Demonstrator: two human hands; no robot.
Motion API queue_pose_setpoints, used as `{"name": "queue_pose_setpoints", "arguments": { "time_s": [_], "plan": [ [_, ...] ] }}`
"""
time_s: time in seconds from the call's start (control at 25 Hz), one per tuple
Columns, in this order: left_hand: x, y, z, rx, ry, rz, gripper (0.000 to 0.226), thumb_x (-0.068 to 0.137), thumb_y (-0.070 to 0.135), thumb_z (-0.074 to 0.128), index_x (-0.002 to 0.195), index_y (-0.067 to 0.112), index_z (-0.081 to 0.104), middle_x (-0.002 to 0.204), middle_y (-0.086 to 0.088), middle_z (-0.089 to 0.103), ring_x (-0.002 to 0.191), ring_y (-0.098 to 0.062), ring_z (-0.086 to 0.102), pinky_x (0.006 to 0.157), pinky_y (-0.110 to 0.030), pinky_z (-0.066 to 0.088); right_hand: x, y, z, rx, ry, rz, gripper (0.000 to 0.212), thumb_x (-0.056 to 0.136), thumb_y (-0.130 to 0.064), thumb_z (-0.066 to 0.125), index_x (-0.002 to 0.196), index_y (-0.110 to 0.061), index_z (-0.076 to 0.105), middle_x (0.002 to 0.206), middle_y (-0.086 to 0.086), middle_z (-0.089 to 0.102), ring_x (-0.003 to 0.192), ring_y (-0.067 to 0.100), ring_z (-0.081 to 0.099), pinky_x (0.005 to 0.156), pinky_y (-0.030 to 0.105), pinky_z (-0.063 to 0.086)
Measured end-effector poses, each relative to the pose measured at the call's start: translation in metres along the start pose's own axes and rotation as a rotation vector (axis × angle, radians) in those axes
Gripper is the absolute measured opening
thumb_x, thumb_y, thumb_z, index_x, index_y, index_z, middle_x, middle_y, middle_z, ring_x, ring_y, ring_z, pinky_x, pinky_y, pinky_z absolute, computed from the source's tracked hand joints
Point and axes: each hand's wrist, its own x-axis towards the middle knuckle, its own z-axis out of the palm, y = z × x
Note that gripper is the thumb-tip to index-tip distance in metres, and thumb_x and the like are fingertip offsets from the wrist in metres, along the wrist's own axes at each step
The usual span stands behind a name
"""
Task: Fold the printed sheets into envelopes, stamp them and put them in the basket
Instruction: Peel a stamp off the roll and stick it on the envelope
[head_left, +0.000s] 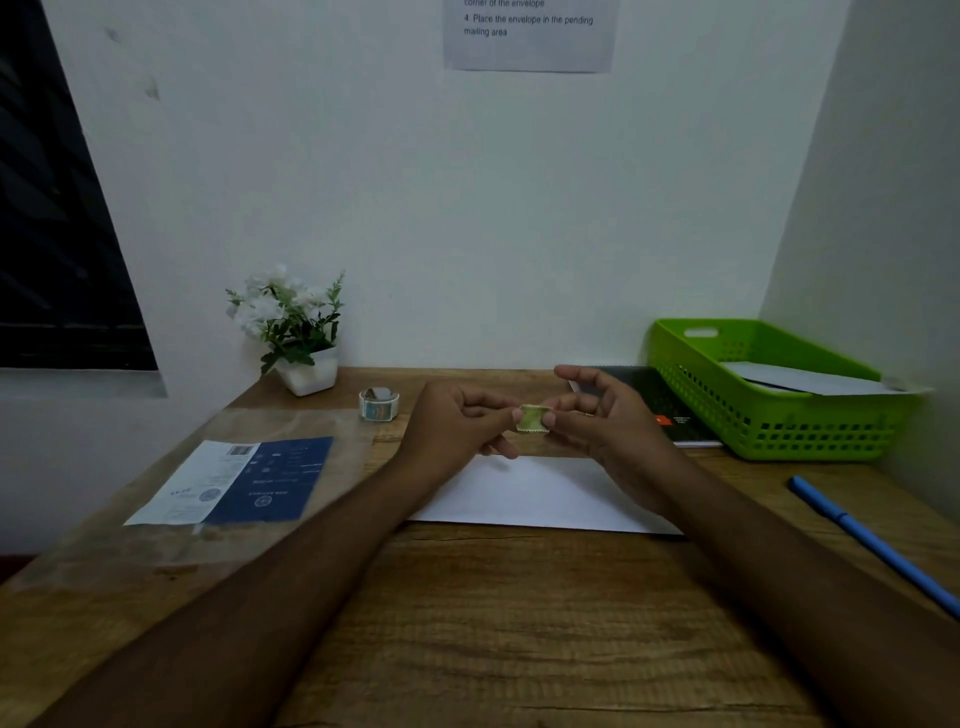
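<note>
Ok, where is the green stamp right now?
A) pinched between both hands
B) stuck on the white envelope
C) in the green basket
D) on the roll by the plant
A: the left hand and right hand pinch the green stamp above the white envelope.

Notebook (670, 402) lies just left of the basket (779, 431) (far right); pen (872, 544) nearer; desk (519, 623) front open.

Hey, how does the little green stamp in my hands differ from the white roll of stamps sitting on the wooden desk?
The small green scalloped stamp is a single loose piece; the white roll of stamps is coiled. The stamp is pinched in the air between the left hand and right hand; the roll rests untouched on the wooden desk. The stamp looks green; the roll's outer face looks bluish. Both are small.
</note>
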Motion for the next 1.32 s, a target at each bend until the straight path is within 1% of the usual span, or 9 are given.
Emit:
{"name": "queue_pose_setpoints", "arguments": {
  "time_s": [0.24, 0.48, 0.72, 0.84, 0.92, 1.04, 1.16, 1.24, 1.32],
  "plan": [
    [-0.001, 0.002, 0.000, -0.038, -0.008, -0.045, 0.008, 0.086, 0.008, 0.063, 0.084, 0.009, 0.071, 0.072, -0.007, 0.074, 0.055, -0.021, 0.069, 0.051, -0.023, 0.051, -0.001, -0.002, -0.001, 0.010, -0.013, -0.024, 0.051, 0.081, 0.009, 0.065, 0.123, -0.017, 0.051, 0.085, 0.001, 0.074, 0.082, 0.014, 0.069, 0.084, 0.037, 0.054],
    [0.001, -0.002, 0.002, -0.041, 0.020, -0.059, 0.007, 0.085, 0.008, 0.065, 0.083, 0.007, 0.071, 0.069, -0.007, 0.072, 0.058, -0.025, 0.069, 0.050, -0.025, 0.052, -0.002, 0.001, 0.001, -0.083, -0.055, -0.011, 0.053, 0.078, 0.006, 0.069, 0.126, -0.012, 0.053, 0.088, 0.008, 0.070, 0.085, 0.022, 0.068, 0.079, 0.038, 0.058],
    [-0.003, -0.002, 0.005, 0.086, -0.077, -0.048, 0.007, 0.083, 0.006, 0.066, 0.082, 0.000, 0.070, 0.072, -0.015, 0.072, 0.057, -0.028, 0.069, 0.055, -0.032, 0.055, 0.001, 0.006, 0.000, -0.046, 0.088, -0.077, 0.054, 0.077, 0.009, 0.070, 0.122, -0.016, 0.053, 0.087, 0.004, 0.070, 0.084, 0.016, 0.068, 0.079, 0.033, 0.057],
    [-0.004, -0.003, 0.009, 0.023, -0.097, -0.087, 0.010, 0.085, 0.005, 0.064, 0.085, -0.004, 0.069, 0.074, -0.017, 0.072, 0.060, -0.030, 0.069, 0.055, -0.030, 0.056, 0.003, 0.009, 0.004, -0.060, 0.117, -0.080, 0.054, 0.079, 0.008, 0.068, 0.125, -0.014, 0.051, 0.083, 0.002, 0.070, 0.082, 0.014, 0.067, 0.079, 0.032, 0.056],
    [-0.005, -0.002, 0.011, -0.033, -0.081, -0.102, 0.011, 0.086, 0.005, 0.063, 0.088, -0.003, 0.069, 0.076, -0.015, 0.072, 0.063, -0.029, 0.070, 0.056, -0.029, 0.057, 0.004, 0.012, 0.005, -0.027, 0.110, -0.013, 0.052, 0.081, 0.001, 0.069, 0.126, -0.016, 0.048, 0.090, 0.004, 0.069, 0.090, 0.019, 0.067, 0.082, 0.037, 0.056],
    [-0.004, -0.002, 0.012, -0.075, -0.031, -0.092, 0.011, 0.086, 0.005, 0.063, 0.089, -0.003, 0.069, 0.077, -0.015, 0.073, 0.065, -0.028, 0.070, 0.059, -0.030, 0.057, 0.002, 0.011, 0.005, 0.035, 0.052, 0.124, 0.040, 0.084, -0.008, 0.069, 0.121, -0.010, 0.056, 0.105, 0.014, 0.069, 0.095, 0.025, 0.067, 0.087, 0.041, 0.055],
    [-0.003, -0.004, 0.012, -0.077, -0.034, -0.111, 0.009, 0.085, 0.007, 0.065, 0.090, 0.001, 0.070, 0.077, -0.013, 0.073, 0.065, -0.027, 0.070, 0.061, -0.032, 0.057, 0.002, 0.006, 0.001, 0.044, 0.067, 0.072, 0.018, 0.084, -0.006, 0.067, 0.102, -0.004, 0.068, 0.095, 0.014, 0.071, 0.083, 0.020, 0.067, 0.072, 0.028, 0.056],
    [-0.002, -0.008, 0.009, 0.101, -0.084, -0.030, 0.011, 0.084, 0.009, 0.067, 0.094, 0.006, 0.070, 0.079, -0.010, 0.073, 0.068, -0.022, 0.070, 0.068, -0.034, 0.057, 0.008, 0.000, -0.008, 0.102, 0.135, 0.035, 0.010, 0.085, -0.005, 0.066, 0.094, -0.006, 0.069, 0.086, 0.009, 0.072, 0.075, 0.015, 0.068, 0.063, 0.020, 0.054],
    [-0.002, -0.012, 0.005, 0.574, -0.206, 0.214, 0.021, 0.084, 0.019, 0.068, 0.104, 0.016, 0.068, 0.095, 0.000, 0.072, 0.083, -0.010, 0.065, 0.079, -0.029, 0.053, 0.014, -0.006, -0.022, 0.173, 0.247, 0.019, 0.008, 0.087, -0.004, 0.064, 0.093, -0.006, 0.068, 0.076, 0.004, 0.073, 0.068, 0.014, 0.067, 0.055, 0.017, 0.054]
  ]
}}
